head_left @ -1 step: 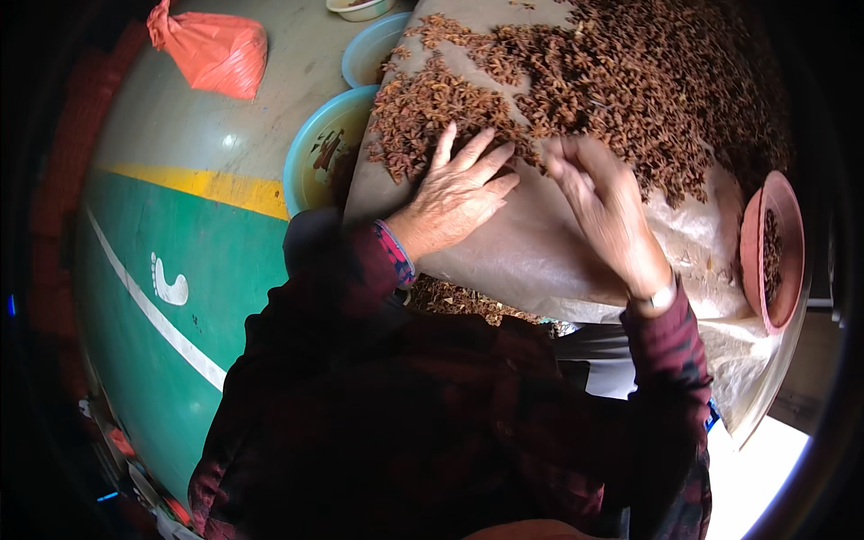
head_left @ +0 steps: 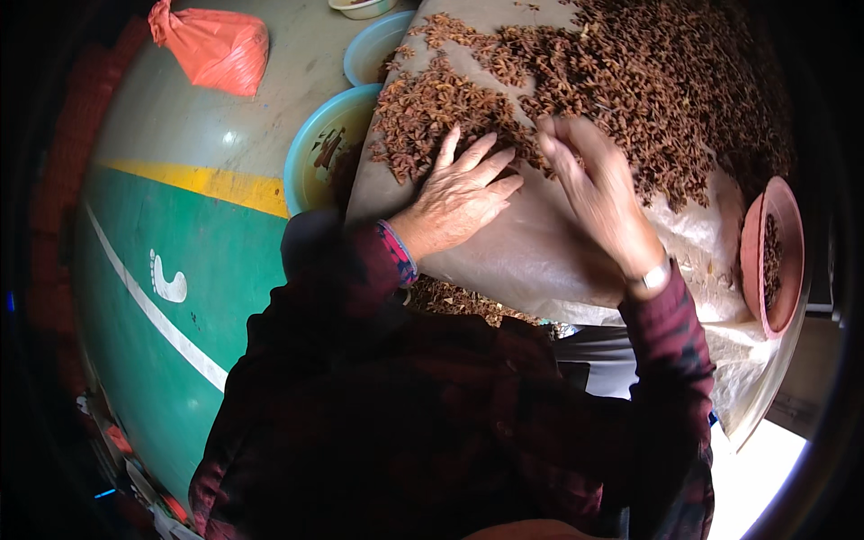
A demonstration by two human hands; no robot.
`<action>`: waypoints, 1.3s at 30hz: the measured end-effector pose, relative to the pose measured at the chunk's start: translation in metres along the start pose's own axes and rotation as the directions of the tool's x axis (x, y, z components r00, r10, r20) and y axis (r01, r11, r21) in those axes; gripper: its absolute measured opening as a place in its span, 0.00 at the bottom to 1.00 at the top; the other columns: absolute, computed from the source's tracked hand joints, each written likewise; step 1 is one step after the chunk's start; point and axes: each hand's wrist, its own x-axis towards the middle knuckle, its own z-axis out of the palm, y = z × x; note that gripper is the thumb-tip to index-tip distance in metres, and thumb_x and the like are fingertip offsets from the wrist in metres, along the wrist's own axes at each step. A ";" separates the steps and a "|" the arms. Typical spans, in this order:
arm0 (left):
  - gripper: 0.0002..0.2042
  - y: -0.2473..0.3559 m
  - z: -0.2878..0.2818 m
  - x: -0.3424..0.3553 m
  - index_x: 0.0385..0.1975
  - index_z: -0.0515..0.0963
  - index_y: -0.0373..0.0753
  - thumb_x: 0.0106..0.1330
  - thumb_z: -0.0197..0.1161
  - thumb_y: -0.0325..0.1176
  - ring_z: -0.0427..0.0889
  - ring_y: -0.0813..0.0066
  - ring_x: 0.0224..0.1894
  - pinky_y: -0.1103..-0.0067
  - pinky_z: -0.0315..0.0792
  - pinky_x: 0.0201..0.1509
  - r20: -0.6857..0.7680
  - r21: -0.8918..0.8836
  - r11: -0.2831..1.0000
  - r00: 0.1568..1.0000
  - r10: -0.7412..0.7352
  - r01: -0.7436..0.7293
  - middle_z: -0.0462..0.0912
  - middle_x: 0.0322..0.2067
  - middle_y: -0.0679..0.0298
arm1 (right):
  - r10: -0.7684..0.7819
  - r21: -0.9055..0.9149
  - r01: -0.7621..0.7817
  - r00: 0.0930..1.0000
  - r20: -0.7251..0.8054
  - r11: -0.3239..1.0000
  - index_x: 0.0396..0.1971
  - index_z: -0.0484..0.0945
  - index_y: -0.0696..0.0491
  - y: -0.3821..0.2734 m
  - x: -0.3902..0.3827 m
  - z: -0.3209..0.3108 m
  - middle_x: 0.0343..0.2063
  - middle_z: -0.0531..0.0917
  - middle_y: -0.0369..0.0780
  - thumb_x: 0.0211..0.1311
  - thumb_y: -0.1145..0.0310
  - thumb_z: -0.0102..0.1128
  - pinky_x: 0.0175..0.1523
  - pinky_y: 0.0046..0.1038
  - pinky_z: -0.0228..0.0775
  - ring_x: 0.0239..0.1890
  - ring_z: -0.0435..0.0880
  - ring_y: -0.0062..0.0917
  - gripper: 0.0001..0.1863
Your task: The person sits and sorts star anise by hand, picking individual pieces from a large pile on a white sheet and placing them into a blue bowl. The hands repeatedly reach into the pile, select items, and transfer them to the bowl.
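Note:
Dried brown star anise [head_left: 630, 90] covers much of the plastic-covered table before me, thickest at the far right. A smaller heap of star anise [head_left: 441, 112] lies at the left edge. My left hand [head_left: 462, 198] rests palm down with its fingers spread, the fingertips touching the near side of that smaller heap. To its right, my right hand [head_left: 594, 180] is over the near edge of the star anise, fingers curled and drawn together toward the thumb. Whatever sits between those fingertips is too small to make out.
A pink basin [head_left: 774, 256] holding some star anise is tilted at the table's right edge. Left of the table stand blue-rimmed basins [head_left: 301, 153], one with dark pieces inside. A tied red bag [head_left: 220, 49] sits on the floor. More star anise [head_left: 477, 301] lies below the table's front edge.
My right hand has shifted slightly away from me. My left hand has stayed in nearly the same place.

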 end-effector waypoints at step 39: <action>0.14 -0.111 0.001 -0.033 0.50 0.83 0.38 0.67 0.66 0.33 0.71 0.52 0.68 0.62 0.67 0.71 -0.125 -0.216 0.956 0.965 -0.230 0.199 0.78 0.60 0.53 | 0.157 -0.816 0.291 0.896 0.415 0.499 0.41 0.81 0.58 0.155 0.224 0.010 0.35 0.86 0.54 0.81 0.51 0.39 0.52 0.45 0.75 0.45 0.84 0.51 0.27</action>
